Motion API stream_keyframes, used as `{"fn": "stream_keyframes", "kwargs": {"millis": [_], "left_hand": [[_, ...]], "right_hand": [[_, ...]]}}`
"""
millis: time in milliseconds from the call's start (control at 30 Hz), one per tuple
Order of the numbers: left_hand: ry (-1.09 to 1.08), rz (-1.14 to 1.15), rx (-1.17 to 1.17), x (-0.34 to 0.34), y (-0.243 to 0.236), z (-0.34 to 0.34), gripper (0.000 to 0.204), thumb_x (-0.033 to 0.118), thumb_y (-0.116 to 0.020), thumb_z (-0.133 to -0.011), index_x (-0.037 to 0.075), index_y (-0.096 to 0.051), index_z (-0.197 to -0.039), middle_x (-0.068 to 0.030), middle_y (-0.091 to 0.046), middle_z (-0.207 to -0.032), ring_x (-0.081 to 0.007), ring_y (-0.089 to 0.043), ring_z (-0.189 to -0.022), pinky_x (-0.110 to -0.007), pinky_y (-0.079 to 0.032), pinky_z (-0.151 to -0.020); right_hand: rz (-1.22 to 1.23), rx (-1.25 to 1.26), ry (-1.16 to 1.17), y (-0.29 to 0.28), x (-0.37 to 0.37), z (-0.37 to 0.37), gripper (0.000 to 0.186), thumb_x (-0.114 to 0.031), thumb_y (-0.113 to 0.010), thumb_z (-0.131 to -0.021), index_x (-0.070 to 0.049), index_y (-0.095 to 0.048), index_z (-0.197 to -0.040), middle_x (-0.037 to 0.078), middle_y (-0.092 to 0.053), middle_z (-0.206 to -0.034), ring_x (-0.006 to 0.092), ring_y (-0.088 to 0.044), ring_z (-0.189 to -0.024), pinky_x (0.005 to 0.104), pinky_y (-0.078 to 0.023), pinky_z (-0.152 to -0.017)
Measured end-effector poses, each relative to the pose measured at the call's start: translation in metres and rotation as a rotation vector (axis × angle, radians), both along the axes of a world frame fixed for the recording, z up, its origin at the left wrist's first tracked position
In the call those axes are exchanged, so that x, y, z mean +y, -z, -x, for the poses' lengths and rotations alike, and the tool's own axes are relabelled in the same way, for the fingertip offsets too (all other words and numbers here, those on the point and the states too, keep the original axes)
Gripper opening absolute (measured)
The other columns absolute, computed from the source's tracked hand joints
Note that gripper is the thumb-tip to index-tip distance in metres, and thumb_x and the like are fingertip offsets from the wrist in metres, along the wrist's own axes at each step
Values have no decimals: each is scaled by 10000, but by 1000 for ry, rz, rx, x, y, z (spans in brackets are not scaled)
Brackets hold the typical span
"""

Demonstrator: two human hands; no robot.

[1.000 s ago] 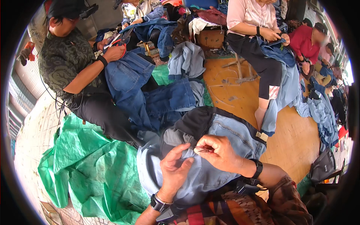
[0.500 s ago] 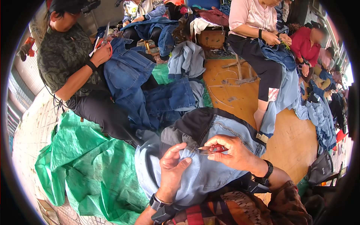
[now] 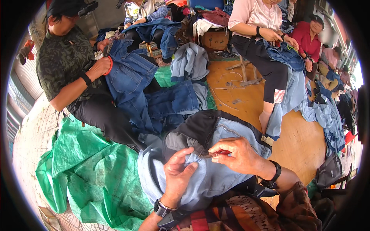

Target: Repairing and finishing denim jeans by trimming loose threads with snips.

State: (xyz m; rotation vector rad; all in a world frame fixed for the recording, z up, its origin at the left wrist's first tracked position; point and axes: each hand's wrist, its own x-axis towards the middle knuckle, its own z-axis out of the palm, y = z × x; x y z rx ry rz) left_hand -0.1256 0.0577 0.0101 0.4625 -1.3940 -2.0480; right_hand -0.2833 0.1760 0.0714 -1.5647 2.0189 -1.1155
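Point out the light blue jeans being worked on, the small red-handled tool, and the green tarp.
light blue jeans [image 3: 216, 181], head view, on the denim below both hands.
red-handled tool [image 3: 222, 153], head view, on the red handle in the right hand's fingers.
green tarp [image 3: 92, 169], head view, on its crumpled middle.

Both hands crowd the middle of the light blue jeans [image 3: 216, 177] on the lap, the left hand [image 3: 178, 175] and right hand [image 3: 235, 154] nearly touching. To the left, rumpled green tarp [image 3: 88, 165] lies open and unoccupied. Ahead, a heap of dark blue jeans [image 3: 154, 100] and a seated person's knees [image 3: 104, 119] block the way. To the right, the bare wooden floor [image 3: 304, 142] offers passage.
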Motion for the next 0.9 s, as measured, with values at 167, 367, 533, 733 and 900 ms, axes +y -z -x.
{"fn": "stream_keyframes", "kwargs": {"millis": [167,367,533,733,900], "left_hand": [[27,-26,7,-1,5,-1,440,-127,-630,-767,-2,-572,-1184,39,-550,-927,-29,-465,-812,-172,-392,-738],[29,11,1,-1,3,-3,471,-120,-609,-779,-16,-540,-1233,-24,-577,-1070,-72,-504,-961,-211,-395,-858],[118,-102,14,-6,4,-2,442,-110,-596,-793,-11,-535,-1220,-34,-599,-1085,-74,-532,-976,-213,-417,-841],[137,-245,49,-6,-1,1,404,-66,-628,-780,-5,-540,-1170,-33,-631,-1003,-74,-567,-876,-203,-440,-772],[128,-234,33,-7,-2,2,424,-34,-662,-749,-1,-540,-1154,-33,-646,-955,-69,-577,-808,-187,-433,-724]], "right_hand": [[-31,-6,19,-1,0,0,141,-128,-689,-755,-46,-625,-850,78,-639,-739,229,-632,-676,326,-482,-614],[46,-89,23,-2,-2,3,180,-44,-706,-749,2,-651,-914,91,-662,-824,199,-639,-728,295,-507,-646],[102,33,-29,6,-10,12,195,-90,-709,-719,-41,-634,-892,61,-633,-788,234,-610,-718,341,-485,-652],[178,176,-186,10,-17,22,219,-117,-719,-707,-58,-643,-904,59,-636,-812,245,-599,-759,357,-476,-683],[139,117,-254,12,-20,28,229,-129,-717,-712,-57,-645,-917,55,-633,-825,239,-591,-765,352,-470,-692]]}}
